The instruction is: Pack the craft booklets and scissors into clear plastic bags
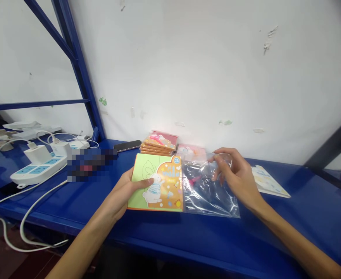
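Green-and-orange booklet, likely light and bendable, best held by its edge, where the left hand grips; right hand touches slippery clear bag, grip unclear.

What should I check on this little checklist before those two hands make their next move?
1. Left hand holding the booklet: ok, gripped at its left side.
2. Right hand at the clear bag: ok, its fingers overlap the bag; whether they pinch it, cannot tell.
3. Bag smooth: not ok, it is creased.
4. Booklet's right edge inside the bag: cannot tell.
5. Phone apart from both hands: ok, it lies farther back.
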Demonstrator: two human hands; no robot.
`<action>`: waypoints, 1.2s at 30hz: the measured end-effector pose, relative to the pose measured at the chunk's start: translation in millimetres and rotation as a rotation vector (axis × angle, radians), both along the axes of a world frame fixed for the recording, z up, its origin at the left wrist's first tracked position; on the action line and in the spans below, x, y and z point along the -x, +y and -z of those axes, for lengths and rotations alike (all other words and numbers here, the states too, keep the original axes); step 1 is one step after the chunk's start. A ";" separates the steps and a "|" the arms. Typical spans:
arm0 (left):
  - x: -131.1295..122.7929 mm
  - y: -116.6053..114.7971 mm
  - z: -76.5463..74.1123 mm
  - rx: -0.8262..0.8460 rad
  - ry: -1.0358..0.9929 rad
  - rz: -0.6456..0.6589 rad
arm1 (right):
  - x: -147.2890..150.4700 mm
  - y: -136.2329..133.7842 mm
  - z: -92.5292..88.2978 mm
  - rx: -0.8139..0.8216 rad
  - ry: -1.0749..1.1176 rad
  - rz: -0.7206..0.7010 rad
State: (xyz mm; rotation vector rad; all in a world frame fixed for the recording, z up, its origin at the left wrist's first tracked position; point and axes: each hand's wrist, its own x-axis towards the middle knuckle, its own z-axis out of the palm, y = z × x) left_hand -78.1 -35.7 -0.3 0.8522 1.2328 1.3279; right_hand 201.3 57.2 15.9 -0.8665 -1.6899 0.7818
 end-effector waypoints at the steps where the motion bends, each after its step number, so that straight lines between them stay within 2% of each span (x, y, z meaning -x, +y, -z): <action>1: -0.1 -0.3 -0.2 -0.001 -0.002 0.008 | 0.4 -0.3 -0.3 0.002 0.002 0.005; 20: 1.5 -6.0 -6.5 -0.010 -0.093 0.076 | -0.4 -0.5 -5.0 0.052 -0.078 0.098; 30: -5.0 -13.9 -12.0 -0.056 -0.036 0.066 | 2.9 3.5 5.6 0.082 -0.081 0.056; 33: -10.5 -20.1 -19.6 -0.114 0.055 0.021 | -2.7 9.0 2.3 0.015 -0.130 0.064; 36: -21.3 -32.3 -30.5 -0.238 0.352 -0.163 | -9.1 11.2 -5.1 -0.087 -0.150 0.016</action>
